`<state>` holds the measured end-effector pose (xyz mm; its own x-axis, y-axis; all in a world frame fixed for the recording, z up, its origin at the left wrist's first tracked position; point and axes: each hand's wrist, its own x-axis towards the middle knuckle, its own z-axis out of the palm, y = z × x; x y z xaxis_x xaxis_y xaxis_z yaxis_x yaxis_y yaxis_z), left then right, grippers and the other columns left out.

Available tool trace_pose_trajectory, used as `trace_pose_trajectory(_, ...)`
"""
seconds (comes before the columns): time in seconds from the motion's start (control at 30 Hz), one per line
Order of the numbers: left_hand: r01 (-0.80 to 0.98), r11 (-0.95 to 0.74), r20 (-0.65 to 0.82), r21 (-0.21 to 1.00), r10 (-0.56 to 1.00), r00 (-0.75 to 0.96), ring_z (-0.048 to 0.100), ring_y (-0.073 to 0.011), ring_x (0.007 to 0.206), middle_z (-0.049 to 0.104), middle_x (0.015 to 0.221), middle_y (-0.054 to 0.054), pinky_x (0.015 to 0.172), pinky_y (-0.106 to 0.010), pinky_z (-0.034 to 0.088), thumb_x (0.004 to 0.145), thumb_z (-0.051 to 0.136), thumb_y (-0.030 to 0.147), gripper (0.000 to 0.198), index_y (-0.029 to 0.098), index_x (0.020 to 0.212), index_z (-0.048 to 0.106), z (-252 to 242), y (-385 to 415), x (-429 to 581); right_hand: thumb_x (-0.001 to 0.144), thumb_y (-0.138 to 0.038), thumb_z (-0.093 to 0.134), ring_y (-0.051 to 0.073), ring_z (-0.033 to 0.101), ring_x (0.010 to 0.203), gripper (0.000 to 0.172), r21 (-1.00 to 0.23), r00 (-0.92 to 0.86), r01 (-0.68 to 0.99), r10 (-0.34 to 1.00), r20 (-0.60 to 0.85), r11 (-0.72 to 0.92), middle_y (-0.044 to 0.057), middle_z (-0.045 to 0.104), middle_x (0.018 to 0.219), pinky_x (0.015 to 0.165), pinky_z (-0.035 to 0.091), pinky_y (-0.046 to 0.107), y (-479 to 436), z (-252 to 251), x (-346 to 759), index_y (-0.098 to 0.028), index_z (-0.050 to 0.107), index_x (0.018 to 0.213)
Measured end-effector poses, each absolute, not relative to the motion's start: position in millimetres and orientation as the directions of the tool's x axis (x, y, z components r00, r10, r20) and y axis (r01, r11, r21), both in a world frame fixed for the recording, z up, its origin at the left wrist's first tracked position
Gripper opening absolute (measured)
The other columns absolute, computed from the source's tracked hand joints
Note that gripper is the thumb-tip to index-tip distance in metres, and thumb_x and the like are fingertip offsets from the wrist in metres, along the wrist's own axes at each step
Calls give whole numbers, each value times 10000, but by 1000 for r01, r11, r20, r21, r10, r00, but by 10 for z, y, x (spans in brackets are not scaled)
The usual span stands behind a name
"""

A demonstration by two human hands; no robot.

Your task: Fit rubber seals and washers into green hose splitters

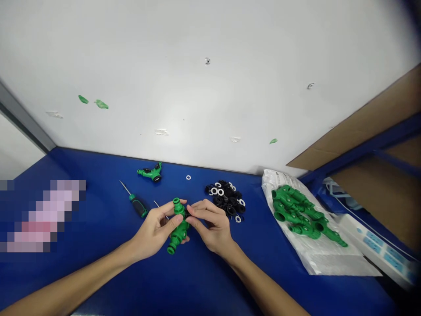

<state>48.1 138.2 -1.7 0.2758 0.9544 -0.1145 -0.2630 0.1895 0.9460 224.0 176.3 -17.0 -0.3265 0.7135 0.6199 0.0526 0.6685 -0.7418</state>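
My left hand (158,228) is closed around a green plastic hose splitter (179,232) with a black ring on its lower end. From the right, my right hand (210,224) pinches a small dark part (187,213) against the splitter's side; its exact kind is mostly covered by my fingertips. Just beyond my hands, a pile of black and white rings and fittings (226,199) lies on the blue table. Another green splitter (151,172) with black fittings rests farther back on the left.
A green-and-black screwdriver (138,205) lies left of my hands, and a thin metal shaft (157,204) shows behind my left hand. One white ring (188,177) sits alone. Several green splitter bodies (296,210) lie on a white plastic bag (332,262), beside a power strip (378,245). A white wall (210,96) rises behind.
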Motion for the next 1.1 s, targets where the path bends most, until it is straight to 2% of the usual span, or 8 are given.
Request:
trace_pose_trajectory(0.17, -334, 206, -105, 920, 949, 296, 730, -221, 592, 741, 854, -71, 539, -312, 611, 832, 687, 387, 398, 172, 1159, 614, -39, 1418, 517, 851, -237, 709, 173, 662, 757, 325, -725, -312, 79, 708, 634, 684, 46, 698, 878, 697, 578, 323, 1751, -136, 2223, -294, 700, 1171)
trace_pose_trajectory(0.27, -415, 269, -140, 869, 939, 315, 705, -213, 531, 732, 810, -77, 421, -263, 551, 836, 681, 378, 416, 166, 1177, 575, -85, 1445, 514, 870, -257, 683, 177, 665, 785, 352, -702, -339, 122, 694, 635, 702, 66, 704, 957, 732, 571, 337, 1817, -52, 2335, -265, 664, 1221)
trace_pose_trajectory(0.37, -448, 282, -138, 848, 935, 327, 677, -172, 492, 718, 992, -118, 354, -218, 479, 847, 664, 353, 354, 177, 1143, 581, -82, 1449, 480, 920, -248, 590, 186, 667, 814, 187, -673, -300, 293, 733, 610, 679, 77, 708, 957, 740, 550, 337, 1942, 25, 2643, -226, 724, 1048)
trace_pose_trajectory(0.43, -455, 271, -114, 848, 932, 343, 676, -163, 500, 707, 1037, -122, 352, -204, 464, 841, 670, 364, 337, 185, 1113, 586, -72, 1444, 454, 915, -264, 588, 198, 662, 820, 157, -644, -253, 419, 764, 594, 640, 70, 709, 897, 724, 532, 328, 2037, 31, 2920, -207, 734, 913)
trace_pose_trajectory(0.63, -335, 335, -211, 881, 910, 356, 639, -150, 358, 736, 903, -82, 267, -164, 378, 816, 703, 384, 264, 178, 871, 547, -145, 1437, 415, 914, -251, 577, 160, 554, 623, 177, -604, -135, 585, 799, 586, 541, 47, 662, 747, 575, 437, 294, 2148, -73, 3456, -177, 698, 809)
trace_pose_trajectory(0.83, -307, 345, -223, 887, 901, 371, 615, -145, 333, 736, 802, -37, 305, -237, 488, 780, 733, 416, 326, 181, 839, 514, -182, 1416, 395, 920, -245, 567, 165, 613, 697, 168, -586, -257, 617, 838, 482, 526, 49, 683, 822, 647, 492, 288, 2074, -49, 3388, -181, 711, 863)
trace_pose_trajectory(0.97, -256, 324, -233, 911, 916, 328, 628, -132, 360, 727, 883, -46, 298, -190, 442, 830, 685, 404, 285, 187, 880, 507, -121, 1405, 410, 922, -233, 568, 179, 655, 810, 161, -561, -369, 665, 870, 327, 493, 62, 690, 930, 751, 525, 305, 2058, -38, 3342, -184, 718, 956)
trace_pose_trajectory(1.1, -281, 343, -247, 896, 912, 326, 655, -143, 442, 688, 1059, -114, 306, -182, 411, 858, 631, 453, 312, 186, 975, 521, -75, 1405, 438, 880, -276, 643, 225, 645, 940, 173, -375, -465, 776, 862, 202, 506, 71, 685, 1013, 849, 520, 357, 2083, -30, 3243, -200, 722, 1014)
